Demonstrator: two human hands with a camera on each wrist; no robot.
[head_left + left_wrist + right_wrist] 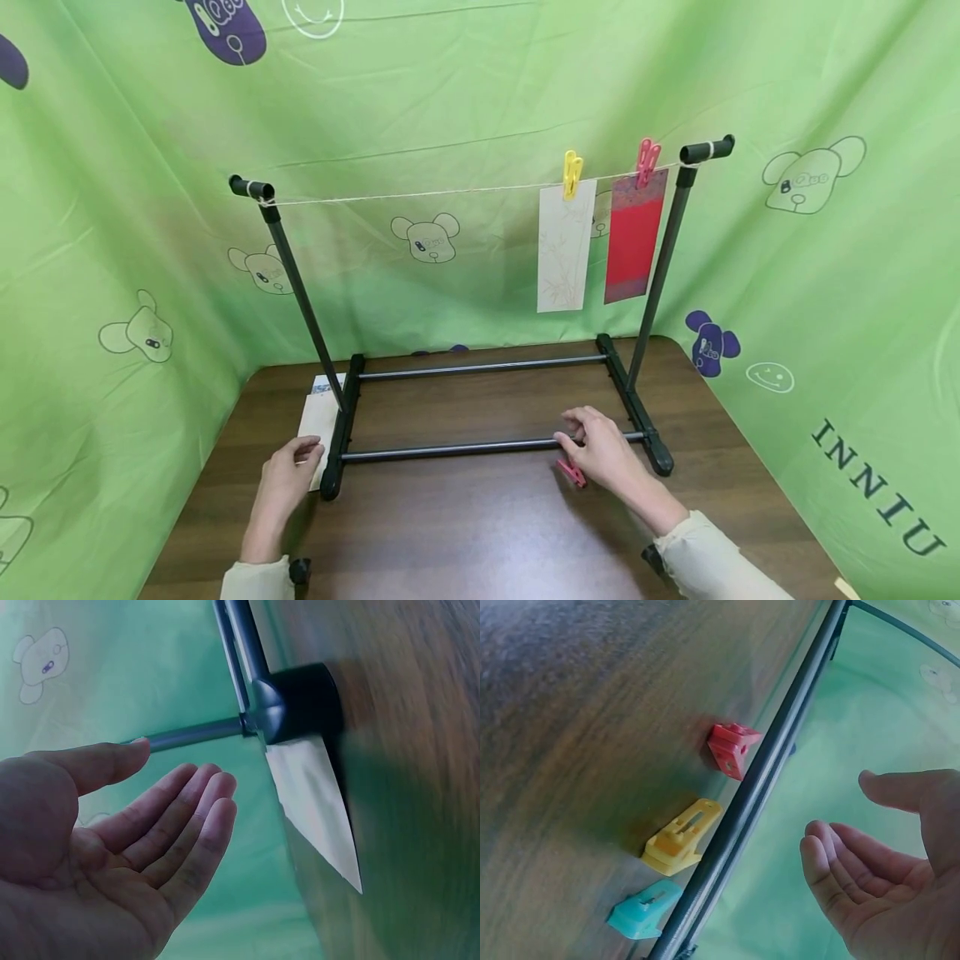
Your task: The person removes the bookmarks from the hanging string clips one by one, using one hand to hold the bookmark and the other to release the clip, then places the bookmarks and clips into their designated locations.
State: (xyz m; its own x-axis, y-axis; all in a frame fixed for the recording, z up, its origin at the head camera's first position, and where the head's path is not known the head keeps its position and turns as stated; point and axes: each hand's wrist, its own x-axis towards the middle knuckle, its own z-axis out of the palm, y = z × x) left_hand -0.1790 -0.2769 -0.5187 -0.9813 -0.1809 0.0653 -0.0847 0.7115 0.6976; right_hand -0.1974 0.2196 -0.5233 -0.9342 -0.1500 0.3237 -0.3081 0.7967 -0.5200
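My left hand (285, 479) is near the left foot of a black rack, beside pale paper cards (318, 417) on the table. In the left wrist view its thumb and fingers are apart with nothing between them. My right hand (600, 446) hovers by the rack's front crossbar (465, 450), fingers loosely bent and holding nothing. A red clothespin (572, 473) lies close to it. The right wrist view also has a yellow clothespin (681, 838) and a teal clothespin (645, 909) in a row along the bar; the hand hides these in the head view.
A string (420, 197) runs between the rack's two posts. From its right part hang a white card (564, 258), clipped by a yellow clothespin (572, 173), and a red card (633, 242), clipped by a pink-red clothespin (647, 160). Green cloth (480, 100) surrounds the table.
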